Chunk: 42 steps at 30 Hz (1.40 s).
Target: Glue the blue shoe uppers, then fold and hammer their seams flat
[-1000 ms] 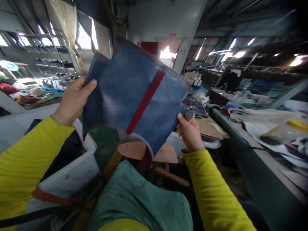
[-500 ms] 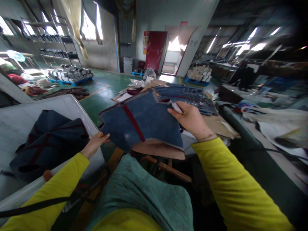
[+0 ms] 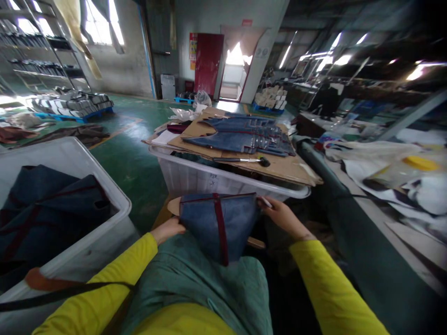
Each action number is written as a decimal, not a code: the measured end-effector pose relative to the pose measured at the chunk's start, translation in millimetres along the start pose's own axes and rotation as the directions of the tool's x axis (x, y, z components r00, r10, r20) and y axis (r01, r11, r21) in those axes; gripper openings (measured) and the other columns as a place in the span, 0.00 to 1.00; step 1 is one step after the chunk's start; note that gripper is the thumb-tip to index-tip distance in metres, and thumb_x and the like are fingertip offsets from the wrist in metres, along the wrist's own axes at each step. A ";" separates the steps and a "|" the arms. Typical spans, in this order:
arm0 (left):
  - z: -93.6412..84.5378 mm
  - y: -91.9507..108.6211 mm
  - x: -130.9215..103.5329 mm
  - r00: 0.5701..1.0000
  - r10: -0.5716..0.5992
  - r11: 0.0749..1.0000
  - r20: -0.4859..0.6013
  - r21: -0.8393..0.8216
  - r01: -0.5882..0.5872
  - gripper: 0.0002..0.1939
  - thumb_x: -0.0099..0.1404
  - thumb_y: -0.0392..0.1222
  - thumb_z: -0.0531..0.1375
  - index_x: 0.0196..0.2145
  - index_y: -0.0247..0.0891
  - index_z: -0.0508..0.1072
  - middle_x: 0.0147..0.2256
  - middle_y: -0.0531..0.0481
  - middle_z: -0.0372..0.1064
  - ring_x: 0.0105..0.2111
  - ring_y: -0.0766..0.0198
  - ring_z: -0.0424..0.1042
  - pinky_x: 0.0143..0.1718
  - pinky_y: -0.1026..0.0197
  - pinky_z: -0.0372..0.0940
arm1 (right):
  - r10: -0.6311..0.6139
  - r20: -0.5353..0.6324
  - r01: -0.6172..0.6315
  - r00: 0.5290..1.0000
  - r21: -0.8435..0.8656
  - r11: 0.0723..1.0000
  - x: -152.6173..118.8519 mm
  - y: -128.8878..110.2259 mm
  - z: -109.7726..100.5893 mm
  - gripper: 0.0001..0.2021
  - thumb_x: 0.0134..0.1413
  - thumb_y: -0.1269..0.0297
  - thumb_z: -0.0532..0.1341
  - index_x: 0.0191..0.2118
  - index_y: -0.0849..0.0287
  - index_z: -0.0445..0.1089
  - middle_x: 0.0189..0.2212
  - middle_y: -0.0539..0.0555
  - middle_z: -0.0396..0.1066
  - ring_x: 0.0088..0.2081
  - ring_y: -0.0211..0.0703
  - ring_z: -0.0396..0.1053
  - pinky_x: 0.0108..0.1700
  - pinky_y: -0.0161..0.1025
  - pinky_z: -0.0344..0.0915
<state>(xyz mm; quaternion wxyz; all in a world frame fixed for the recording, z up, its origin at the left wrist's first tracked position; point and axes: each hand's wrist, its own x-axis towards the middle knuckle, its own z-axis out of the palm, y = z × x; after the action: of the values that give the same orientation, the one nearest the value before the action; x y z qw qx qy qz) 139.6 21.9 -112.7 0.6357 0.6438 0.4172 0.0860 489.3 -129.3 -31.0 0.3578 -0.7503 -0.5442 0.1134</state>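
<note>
A blue leather-like piece with dark red strips hangs over my lap, its near part against my green-covered thigh. My left hand is closed on its left edge. At the upper right corner, my right hand pinches the same piece, and a small white object shows between thumb and fingers; its kind is unclear. Beyond it, a flat brush with dark bristles lies on cardboard. Several similar blue pieces with red strips lie overlapped on that cardboard.
The cardboard rests on a white plastic bin. To the left, another white bin holds more blue pieces. A bench with pale sheets and a yellow-topped container runs along the right. Stacks on blue pallets stand farther back.
Both hands have lowered the blue piece toward my lap and turned it, so its pale inner side mostly no longer shows. The brush and the bin beneath the cardboard have come into view.
</note>
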 end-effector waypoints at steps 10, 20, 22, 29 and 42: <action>-57.1 13.7 -8.8 0.662 0.434 0.897 -0.611 0.361 -0.255 0.20 0.61 0.39 0.52 0.51 0.41 0.67 0.50 0.45 0.66 0.48 0.58 0.68 0.49 0.53 0.65 | 0.123 -0.209 -0.083 0.970 0.190 0.978 -69.3 15.4 67.6 0.20 0.55 0.52 0.56 0.49 0.58 0.69 0.50 0.61 0.70 0.52 0.50 0.67 0.55 0.51 0.62; 62.8 115.7 3.1 0.614 0.759 0.254 0.215 0.771 -0.584 0.18 0.67 0.36 0.49 0.54 0.40 0.65 0.50 0.44 0.65 0.50 0.59 0.63 0.51 0.55 0.60 | 0.039 -0.317 0.018 0.947 0.176 0.984 -77.3 12.0 81.1 0.17 0.58 0.56 0.55 0.49 0.58 0.68 0.52 0.62 0.66 0.55 0.49 0.64 0.58 0.53 0.60; 88.8 121.6 8.6 0.618 0.734 0.165 0.283 0.808 -0.566 0.19 0.68 0.36 0.49 0.55 0.39 0.64 0.50 0.43 0.65 0.50 0.57 0.63 0.48 0.54 0.61 | 0.035 -0.309 0.018 0.950 0.168 0.986 -77.9 11.0 79.5 0.17 0.58 0.57 0.54 0.50 0.58 0.68 0.52 0.62 0.66 0.55 0.48 0.63 0.58 0.53 0.59; 120.6 104.3 12.8 0.621 0.709 -0.023 0.333 0.892 -0.452 0.22 0.68 0.33 0.46 0.59 0.35 0.58 0.53 0.41 0.63 0.50 0.55 0.61 0.46 0.52 0.59 | 0.005 -0.294 0.047 0.956 0.168 0.985 -80.0 13.2 82.1 0.17 0.60 0.60 0.53 0.52 0.59 0.66 0.54 0.62 0.65 0.56 0.46 0.62 0.59 0.51 0.59; 147.7 122.5 25.6 0.628 0.719 0.010 0.298 0.899 -0.438 0.12 0.68 0.35 0.48 0.47 0.34 0.66 0.41 0.46 0.66 0.43 0.56 0.62 0.42 0.54 0.58 | -0.006 -0.192 0.005 0.981 -0.005 1.000 -88.7 3.5 72.9 0.20 0.61 0.61 0.51 0.57 0.58 0.62 0.59 0.60 0.58 0.59 0.46 0.59 0.59 0.46 0.59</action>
<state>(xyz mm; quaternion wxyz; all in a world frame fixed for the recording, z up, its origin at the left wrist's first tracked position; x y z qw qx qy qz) 303.0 -52.7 -40.5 -0.0085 0.9744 0.1533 0.1645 417.2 -179.3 -105.1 0.4073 -0.7571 -0.5095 0.0380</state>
